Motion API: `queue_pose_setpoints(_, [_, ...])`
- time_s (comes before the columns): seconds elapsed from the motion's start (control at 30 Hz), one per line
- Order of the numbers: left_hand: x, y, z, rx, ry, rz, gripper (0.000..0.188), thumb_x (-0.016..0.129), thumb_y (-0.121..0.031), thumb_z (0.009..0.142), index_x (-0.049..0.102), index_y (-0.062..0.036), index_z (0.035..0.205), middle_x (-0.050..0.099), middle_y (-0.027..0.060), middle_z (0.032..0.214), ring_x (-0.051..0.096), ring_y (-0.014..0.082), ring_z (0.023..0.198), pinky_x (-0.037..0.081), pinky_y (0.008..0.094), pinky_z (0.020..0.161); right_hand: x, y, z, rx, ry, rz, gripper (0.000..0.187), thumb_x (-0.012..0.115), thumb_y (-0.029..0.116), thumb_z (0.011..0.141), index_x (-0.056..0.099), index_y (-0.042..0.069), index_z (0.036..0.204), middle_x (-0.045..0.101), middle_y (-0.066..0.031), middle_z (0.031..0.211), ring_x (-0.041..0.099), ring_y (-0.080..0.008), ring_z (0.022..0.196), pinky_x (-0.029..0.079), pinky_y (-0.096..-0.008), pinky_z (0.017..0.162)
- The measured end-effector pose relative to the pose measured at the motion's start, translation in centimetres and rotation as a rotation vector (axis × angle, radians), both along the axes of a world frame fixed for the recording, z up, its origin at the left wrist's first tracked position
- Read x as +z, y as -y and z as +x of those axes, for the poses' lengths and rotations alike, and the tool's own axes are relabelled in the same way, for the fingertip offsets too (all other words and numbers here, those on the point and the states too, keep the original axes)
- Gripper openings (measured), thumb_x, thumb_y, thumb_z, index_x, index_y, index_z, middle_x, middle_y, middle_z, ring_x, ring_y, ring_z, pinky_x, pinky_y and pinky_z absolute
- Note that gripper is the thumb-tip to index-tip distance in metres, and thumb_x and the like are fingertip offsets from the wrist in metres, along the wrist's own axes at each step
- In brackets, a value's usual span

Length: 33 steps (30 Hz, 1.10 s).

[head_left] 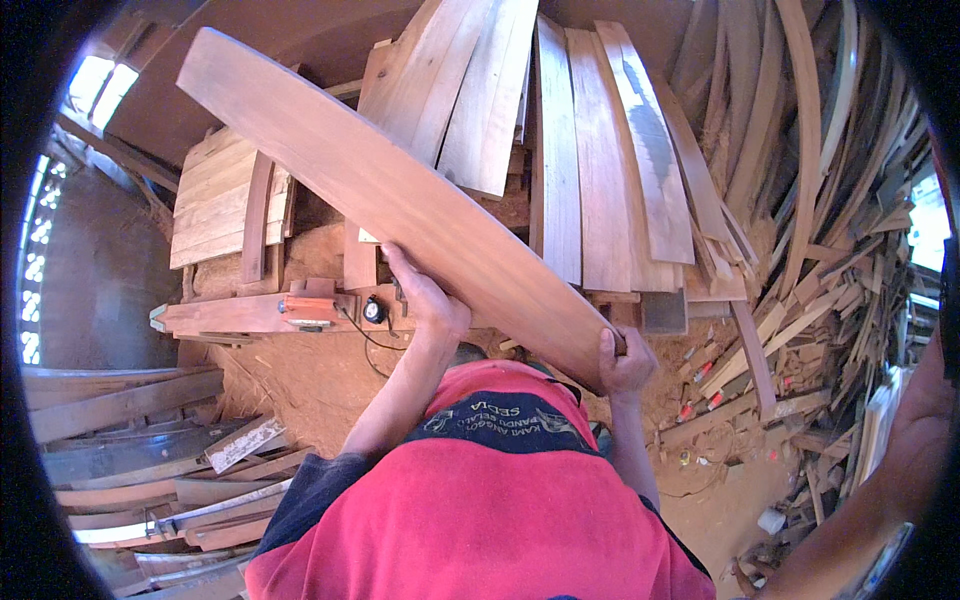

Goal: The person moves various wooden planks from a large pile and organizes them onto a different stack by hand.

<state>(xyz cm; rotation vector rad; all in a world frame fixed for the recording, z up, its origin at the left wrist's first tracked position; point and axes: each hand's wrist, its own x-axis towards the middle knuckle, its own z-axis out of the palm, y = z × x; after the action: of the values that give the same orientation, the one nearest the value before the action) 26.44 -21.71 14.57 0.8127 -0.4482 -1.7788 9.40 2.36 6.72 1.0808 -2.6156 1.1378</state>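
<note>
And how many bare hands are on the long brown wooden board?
2: left hand at the lower edge of the board, near its middle; right hand gripping its right end.

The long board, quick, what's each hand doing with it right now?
Left hand: holding the long wooden board at its edge.
Right hand: closed on the board's near end.

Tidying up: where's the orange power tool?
Left of centre in the head view, the orange power tool lies just left of the black tape measure.

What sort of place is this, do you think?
Probably a woodworking shop: the right hand grips a long wooden plank, more boards lie side by side beyond it, and wood strips are heaped at the right.
</note>
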Motion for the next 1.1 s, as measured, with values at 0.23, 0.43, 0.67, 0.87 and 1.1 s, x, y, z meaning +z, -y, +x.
queue_pose_setpoints(0.23, [2.9,2.0,0.1,0.021,0.015,-0.106,0.080,0.029,-0.076,0.097,0.041,-0.0146,0.147,0.054,0.0069,0.141,0.053,0.0284,0.128,0.042,0.0476,0.110,0.9,2.6,1.3,0.138,0.003,-0.174,0.031,0.067,0.033,0.091,0.065,0.002,0.087,0.064,-0.0163,0.077,0.065,-0.0349,0.072,0.050,-0.0412,0.065])
queue_pose_setpoints(0.43, [-1.8,5.6,3.7,0.048,0.128,-0.318,0.081,0.041,-0.075,0.095,0.048,-0.0068,0.139,0.063,0.0102,0.125,0.062,0.0269,0.112,0.052,0.0454,0.096,0.3,4.4,2.4,0.464,0.457,0.018,0.037,0.060,0.034,0.097,0.061,0.000,0.112,0.063,-0.0220,0.110,0.063,-0.0422,0.103,0.050,-0.0456,0.089])
queue_pose_setpoints(0.67, [2.1,7.0,6.8,0.110,0.522,-0.534,0.081,0.048,-0.068,0.097,0.055,0.0075,0.124,0.066,0.0139,0.111,0.067,0.0238,0.095,0.057,0.0387,0.084,3.5,10.2,4.3,0.691,0.509,-0.081,0.037,0.058,0.028,0.100,0.058,0.000,0.124,0.061,-0.0215,0.114,0.061,-0.0385,0.106,0.049,-0.0430,0.093])
queue_pose_setpoints(0.87, [6.2,7.3,6.7,0.174,0.591,-0.583,0.069,0.061,-0.056,0.097,0.061,0.0098,0.118,0.068,0.0117,0.107,0.066,0.0194,0.092,0.055,0.0344,0.081,7.7,15.5,5.0,0.857,0.662,-0.340,0.034,0.052,0.024,0.105,0.057,-0.001,0.126,0.063,-0.0170,0.116,0.064,-0.0244,0.108,0.051,-0.0362,0.089])
queue_pose_setpoints(1.1, [8.0,7.9,7.5,0.201,0.784,-0.624,0.056,0.076,-0.044,0.090,0.070,0.0081,0.109,0.072,0.0090,0.100,0.064,0.0141,0.090,0.051,0.0300,0.082,11.3,20.9,6.2,0.962,0.823,-0.476,0.045,0.055,0.032,0.105,0.050,-0.001,0.136,0.064,-0.0144,0.120,0.061,-0.0194,0.113,0.050,-0.0329,0.093])
